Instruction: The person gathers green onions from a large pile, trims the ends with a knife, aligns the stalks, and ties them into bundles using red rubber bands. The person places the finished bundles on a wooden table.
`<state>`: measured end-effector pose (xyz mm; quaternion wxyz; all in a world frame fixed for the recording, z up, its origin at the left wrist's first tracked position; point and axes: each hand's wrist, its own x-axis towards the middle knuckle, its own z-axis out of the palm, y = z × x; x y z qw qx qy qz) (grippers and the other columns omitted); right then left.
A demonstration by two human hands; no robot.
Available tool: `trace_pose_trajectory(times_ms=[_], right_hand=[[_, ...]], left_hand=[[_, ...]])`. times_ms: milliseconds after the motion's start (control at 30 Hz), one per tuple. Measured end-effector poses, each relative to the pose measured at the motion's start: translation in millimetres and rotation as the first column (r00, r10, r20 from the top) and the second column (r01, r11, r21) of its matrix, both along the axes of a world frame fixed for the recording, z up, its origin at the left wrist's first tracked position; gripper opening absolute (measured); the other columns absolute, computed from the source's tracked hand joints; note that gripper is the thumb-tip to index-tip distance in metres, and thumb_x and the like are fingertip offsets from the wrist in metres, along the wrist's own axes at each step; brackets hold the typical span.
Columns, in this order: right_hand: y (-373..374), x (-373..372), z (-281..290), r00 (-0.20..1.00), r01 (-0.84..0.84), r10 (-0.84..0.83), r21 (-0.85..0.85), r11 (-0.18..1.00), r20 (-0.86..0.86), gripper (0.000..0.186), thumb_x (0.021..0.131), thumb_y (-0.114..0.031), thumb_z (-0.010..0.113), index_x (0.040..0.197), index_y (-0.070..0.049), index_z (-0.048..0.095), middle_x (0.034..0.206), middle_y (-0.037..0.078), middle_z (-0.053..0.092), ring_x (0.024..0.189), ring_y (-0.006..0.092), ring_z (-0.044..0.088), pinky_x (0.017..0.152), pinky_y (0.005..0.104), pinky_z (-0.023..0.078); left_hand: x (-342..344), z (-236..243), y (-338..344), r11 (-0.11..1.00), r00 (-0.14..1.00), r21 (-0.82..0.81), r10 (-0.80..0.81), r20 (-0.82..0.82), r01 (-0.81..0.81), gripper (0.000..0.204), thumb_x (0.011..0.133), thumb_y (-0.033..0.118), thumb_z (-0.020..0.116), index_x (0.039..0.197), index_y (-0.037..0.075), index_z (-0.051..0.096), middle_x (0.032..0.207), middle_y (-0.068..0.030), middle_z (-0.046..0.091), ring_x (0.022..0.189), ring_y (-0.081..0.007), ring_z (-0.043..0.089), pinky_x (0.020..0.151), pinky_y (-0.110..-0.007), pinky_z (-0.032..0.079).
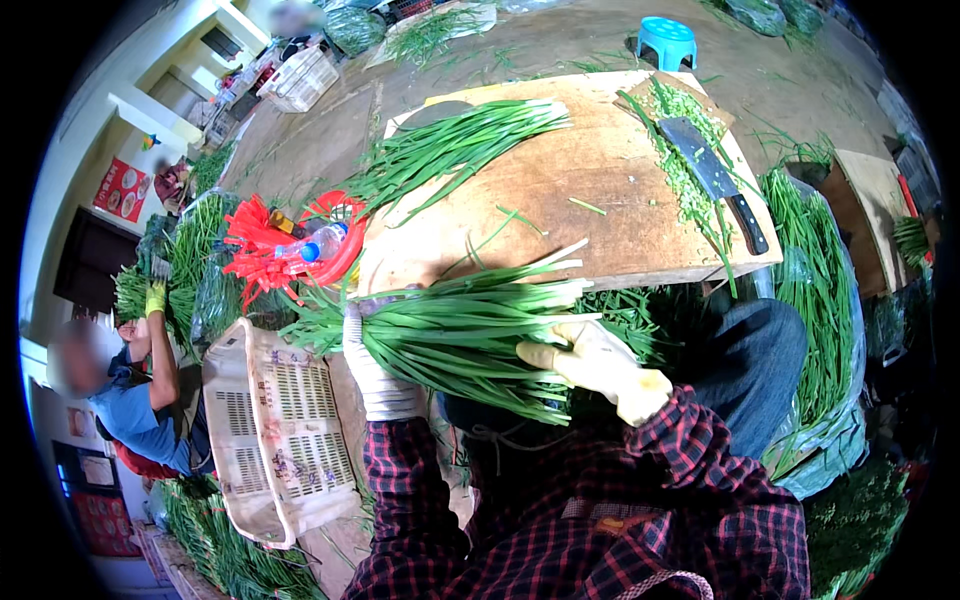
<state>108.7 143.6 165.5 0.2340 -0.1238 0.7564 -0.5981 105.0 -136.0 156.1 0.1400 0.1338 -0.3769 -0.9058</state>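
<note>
My left hand (372, 372), in a white glove, grips a thick bundle of green chives (455, 335) near its leafy end. Under the bundle's pale stem end sits my right hand (597, 365) in a cream glove, holding it from below. I hold the bundle level over my lap, just in front of the wooden cutting board (600, 190). A second bunch of chives (450, 150) lies on the board's far left. A cleaver (712, 178) with a black handle rests on the board's right side among chopped green pieces (685, 150).
A white plastic crate (275, 440) lies tilted at my left. A red basket (335, 240) with red ties and a bottle sits left of the board. Heaps of chives (815, 290) fill the right side. Another person (140, 390) crouches at far left. A blue stool (667, 42) stands beyond the board.
</note>
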Motion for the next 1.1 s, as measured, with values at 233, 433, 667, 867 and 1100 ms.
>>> trace_pose_trajectory(times_ms=[233, 433, 667, 867, 1100], right_hand=[[-4, 3, -24, 0.956, 0.165, -0.057, -0.363, 0.917, 0.289, 0.028, 0.085, -0.016, 0.071, 0.108, 0.0, 0.068, 0.099, 0.003, 0.069, 0.09, 0.0115, 0.061, 0.083, 0.0269, 0.047], [2, -1, -13, 0.978, 0.028, 0.015, -0.201, 0.979, 0.209, 0.035, 0.088, -0.023, 0.07, 0.116, -0.003, 0.066, 0.108, 0.003, 0.069, 0.097, 0.0114, 0.06, 0.089, 0.0286, 0.046], [51, 19, -34, 0.884, 0.348, -0.103, -0.494, 0.797, 0.456, 0.025, 0.087, -0.017, 0.072, 0.105, 0.001, 0.07, 0.102, 0.008, 0.071, 0.089, 0.011, 0.063, 0.084, 0.0262, 0.049], [101, 28, -50, 0.697, 0.551, 0.141, 0.651, 0.522, -0.703, 0.032, 0.074, -0.016, 0.073, 0.104, -0.003, 0.069, 0.093, 0.019, 0.069, 0.086, 0.0377, 0.064, 0.08, 0.0437, 0.051], [39, -4, -62, 1.0, 0.02, -0.021, 0.075, 0.997, 0.003, 0.05, 0.088, -0.039, 0.068, 0.119, -0.001, 0.063, 0.109, 0.015, 0.069, 0.098, 0.0253, 0.066, 0.086, 0.0337, 0.05]], left_hand=[[5, 17, 11, 1.0, 1.0, 0.005, -0.019, -0.008, 0.019, 0.03, 0.1, 0.034, 0.049, 0.094, 0.007, 0.06, 0.096, -0.0115, 0.067, 0.091, -0.028, 0.064, 0.088, -0.045, 0.051], [-1, 13, 12, 0.999, 1.0, 0.028, 0.019, -0.007, -0.019, 0.032, 0.099, 0.035, 0.05, 0.094, 0.005, 0.062, 0.095, -0.0122, 0.068, 0.089, -0.0273, 0.065, 0.087, -0.044, 0.052], [1, -35, -59, 0.989, 0.973, 0.132, -0.04, -0.225, 0.072, 0.024, 0.098, 0.027, 0.052, 0.088, 0.006, 0.058, 0.09, -0.0093, 0.064, 0.087, -0.0234, 0.06, 0.091, -0.042, 0.049], [6, -46, -68, 0.999, 0.992, 0.012, 0.049, -0.12, -0.048, 0.024, 0.098, 0.028, 0.054, 0.096, 0.005, 0.061, 0.096, -0.0096, 0.065, 0.091, -0.0243, 0.061, 0.09, -0.041, 0.05], [4, -59, -63, 0.995, 0.995, 0.011, 0.102, -0.017, -0.102, 0.022, 0.096, 0.028, 0.057, 0.095, 0.007, 0.059, 0.098, -0.0085, 0.064, 0.092, -0.0237, 0.062, 0.088, -0.041, 0.051]])
